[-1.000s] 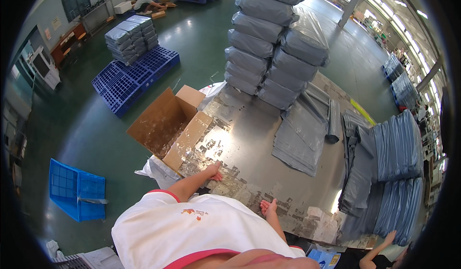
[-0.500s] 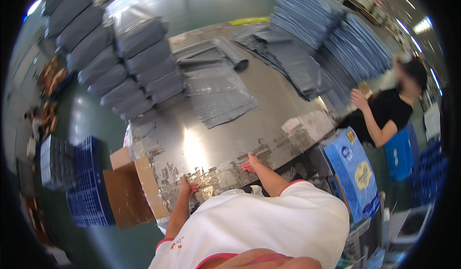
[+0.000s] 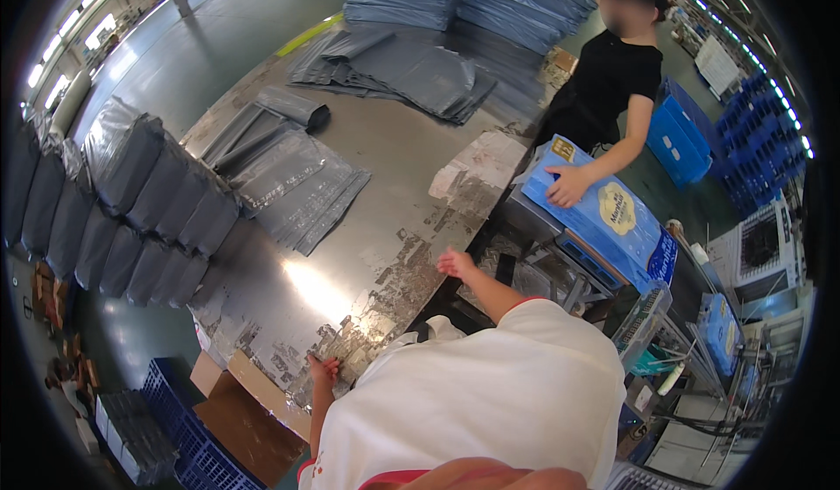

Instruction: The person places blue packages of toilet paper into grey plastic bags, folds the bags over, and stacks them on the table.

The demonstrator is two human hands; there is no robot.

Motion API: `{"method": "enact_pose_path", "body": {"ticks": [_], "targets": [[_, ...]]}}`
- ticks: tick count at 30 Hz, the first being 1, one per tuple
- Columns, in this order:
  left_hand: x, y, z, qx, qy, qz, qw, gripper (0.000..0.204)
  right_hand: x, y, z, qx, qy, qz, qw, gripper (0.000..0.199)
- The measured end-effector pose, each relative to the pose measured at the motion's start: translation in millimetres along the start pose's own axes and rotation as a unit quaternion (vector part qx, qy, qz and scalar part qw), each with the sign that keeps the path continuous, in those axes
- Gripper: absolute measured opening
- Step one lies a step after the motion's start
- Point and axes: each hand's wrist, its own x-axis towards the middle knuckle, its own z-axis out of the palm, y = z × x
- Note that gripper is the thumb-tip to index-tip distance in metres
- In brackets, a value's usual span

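Head view: left hand [image 3: 324, 369] rests its fingers spread on the worn grey metal tabletop [image 3: 385, 184] at lower centre; right hand [image 3: 456, 263], fingers loosely open, touches its right edge; green factory floor [image 3: 236, 17] beyond.

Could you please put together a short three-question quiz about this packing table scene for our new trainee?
1. True or false: the left hand grips a grey bag.
2. Where does the right hand rest? A) on the blue box B) at the edge of the metal table C) inside the cardboard box
3. Fill in: the co-worker's hand lies on a ____ box.

Key:
1. False; it lies flat on the table's worn edge, empty.
2. B
3. blue
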Motion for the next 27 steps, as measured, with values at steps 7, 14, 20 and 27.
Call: {"method": "enact_pose_path", "body": {"ticks": [7,14,20,27], "targets": [[1,-2,-4,0.015,0.007,0.024,1.000,0.079,-16,-34,-98,0.153,0.195,-0.127,0.960,0.038],[4,2,-4,0.011,0.012,0.024,1.000,0.079,-22,-49,-93,0.196,0.201,-0.168,0.945,0.030],[23,2,-6,0.024,0.019,-0.003,1.000,0.078,-50,-108,-125,0.179,0.266,-0.306,0.896,0.031],[64,0,-37,0.038,0.014,-0.030,0.999,0.081,-61,-96,-126,0.204,0.313,-0.355,0.857,0.033]]}}
